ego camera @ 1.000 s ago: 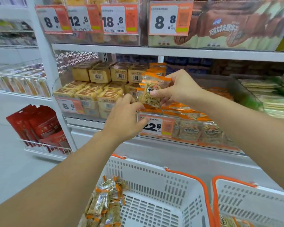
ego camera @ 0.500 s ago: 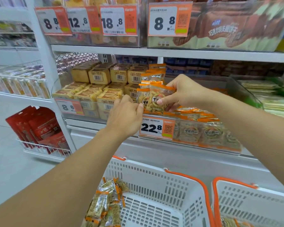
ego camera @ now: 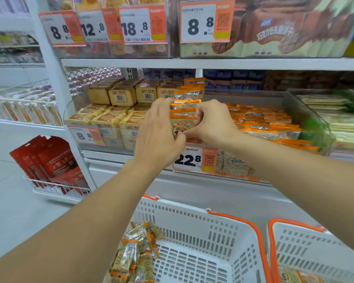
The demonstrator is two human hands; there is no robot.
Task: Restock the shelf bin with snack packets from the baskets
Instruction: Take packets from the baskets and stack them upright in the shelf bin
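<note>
While both hands pinch the front packet (ego camera: pixel 183 121) (left hand (ego camera: pixel 158 137), right hand (ego camera: pixel 212 123)), seat it upright in the shelf bin (ego camera: pixel 315 127), flush with the row.

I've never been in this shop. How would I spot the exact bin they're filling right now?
Find the white shelf carrying four price cards, then drop to the level below. The bin being filled is the clear one in the middle, where the left hand and right hand meet. Unlike the tan boxed cakes on one side and the pale green packs on the other, it holds orange-edged packets and is tagged 22.8.
</note>
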